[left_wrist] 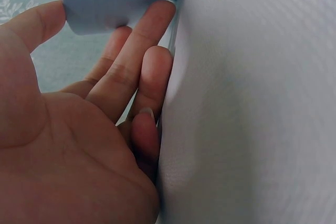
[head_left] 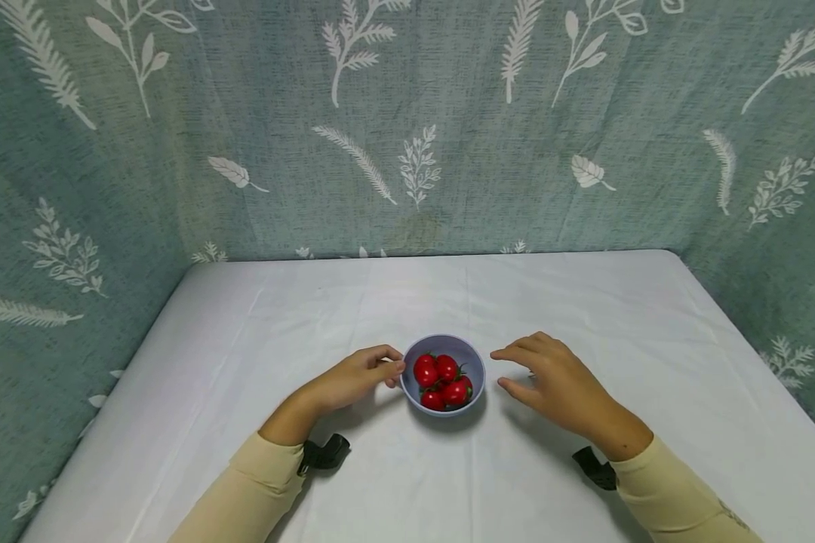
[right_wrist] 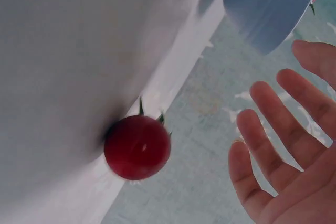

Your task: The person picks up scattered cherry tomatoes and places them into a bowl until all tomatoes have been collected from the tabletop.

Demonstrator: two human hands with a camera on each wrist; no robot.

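Note:
A small blue-grey bowl (head_left: 407,392) stands on the table with several red tomatoes (head_left: 441,377) in it. My left hand (head_left: 353,381) rests at the bowl's left side, its thumb at the rim and its extended fingers against the outer wall in the left wrist view. To the right of the bowl hovers my right hand (head_left: 560,385), apart from it, fingers spread and holding nothing. In the right wrist view a single tomato (right_wrist: 137,148) with green stem leaves lies on the table close to that hand; in the head view the hand largely hides it.
A white cloth covers the table (head_left: 299,302). Green fabric (head_left: 265,113) printed with white leaves hangs behind it and along both sides. Dark wrist cameras (head_left: 326,452) are worn at both cuffs, low over the table.

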